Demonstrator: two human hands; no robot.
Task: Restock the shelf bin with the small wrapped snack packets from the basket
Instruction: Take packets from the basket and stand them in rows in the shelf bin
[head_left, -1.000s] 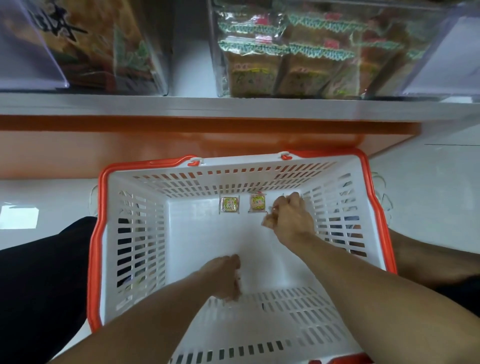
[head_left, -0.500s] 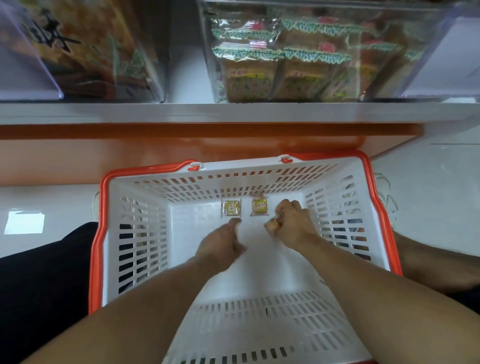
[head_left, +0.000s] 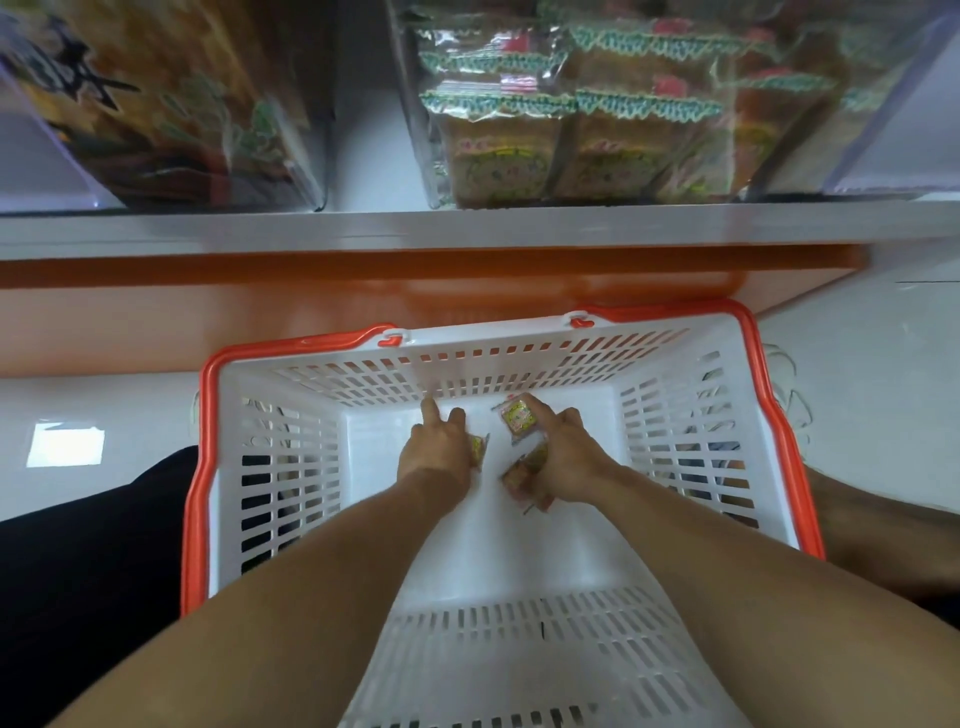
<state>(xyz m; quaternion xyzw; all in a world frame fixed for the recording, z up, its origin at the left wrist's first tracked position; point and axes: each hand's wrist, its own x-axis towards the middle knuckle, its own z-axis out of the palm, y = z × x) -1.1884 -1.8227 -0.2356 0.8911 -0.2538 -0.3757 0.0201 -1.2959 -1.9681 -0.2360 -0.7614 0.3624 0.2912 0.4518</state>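
Both hands are down inside the white basket (head_left: 291, 519) with the orange rim, near its far wall. My left hand (head_left: 436, 441) holds a small wrapped snack packet (head_left: 477, 451) under its fingers, index finger pointing forward. My right hand (head_left: 563, 457) pinches another snack packet (head_left: 517, 418) at its fingertips and holds more packets (head_left: 524, 475) bunched in the palm. Above, on the white shelf (head_left: 467, 228), stands the clear shelf bin (head_left: 415, 156) filled with stacked packets of the same snack.
A second clear bin (head_left: 182, 104) with large printed bags stands on the shelf to the left. An orange base panel (head_left: 260, 317) runs under the shelf, right behind the basket. White floor (head_left: 857, 364) lies at both sides; my dark-clothed leg (head_left: 88, 571) is at the left.
Both hands moved forward to the two packets on the basket floor. The left hand now covers one, and the right hand has lifted the other while keeping more in its palm.
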